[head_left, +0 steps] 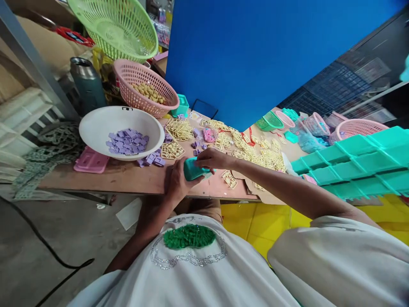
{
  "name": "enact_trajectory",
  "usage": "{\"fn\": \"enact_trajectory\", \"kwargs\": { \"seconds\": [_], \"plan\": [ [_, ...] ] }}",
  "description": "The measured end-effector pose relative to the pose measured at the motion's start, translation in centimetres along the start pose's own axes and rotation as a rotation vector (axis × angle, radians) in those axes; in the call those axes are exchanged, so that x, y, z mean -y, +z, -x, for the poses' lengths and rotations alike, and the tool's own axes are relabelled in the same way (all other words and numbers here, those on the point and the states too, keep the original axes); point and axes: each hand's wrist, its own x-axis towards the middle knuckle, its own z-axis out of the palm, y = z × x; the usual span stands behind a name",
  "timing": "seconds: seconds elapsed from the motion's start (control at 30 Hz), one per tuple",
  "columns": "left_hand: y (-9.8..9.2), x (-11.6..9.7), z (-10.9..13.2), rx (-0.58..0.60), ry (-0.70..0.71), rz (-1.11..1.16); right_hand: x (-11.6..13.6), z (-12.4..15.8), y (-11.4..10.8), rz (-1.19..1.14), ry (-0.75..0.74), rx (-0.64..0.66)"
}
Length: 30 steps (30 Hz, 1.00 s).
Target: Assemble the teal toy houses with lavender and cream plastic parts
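Note:
My left hand is wrapped round a small teal plastic box, holding it tilted above the table's front edge. Over the box's right side comes my right hand, fingers curled and pressed together at its rim. Whatever those fingertips pinch is hidden. Just beyond the hands lie small purple plastic parts, a pink cluster of pieces and cream moulded frames. To the left, a white bowl contains flat purple pieces.
A pink basket of tan pieces and a green basket stand behind the bowl, near a flask. A blue panel rises at the back. Stacked teal boxes occupy the right, and a pink tray sits at left.

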Motion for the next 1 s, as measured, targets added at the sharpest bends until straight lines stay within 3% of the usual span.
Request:
{"fn": "enact_trajectory", "kwargs": {
  "seconds": [0.2, 0.57, 1.0],
  "plan": [
    [-0.1, -0.7, -0.1, 0.0, -0.03, 0.03, 0.3, -0.9, 0.2, 0.123, 0.056, 0.04],
    [-0.4, -0.9, -0.1, 0.01, -0.031, 0.02, -0.9, -1.2, -0.3, -0.099, 0.106, 0.047],
    [-0.4, -0.8, 0.0, 0.011, -0.042, 0.019, 0.4, -1.0, -0.1, 0.042, 0.125, 0.054]
  ]
}}
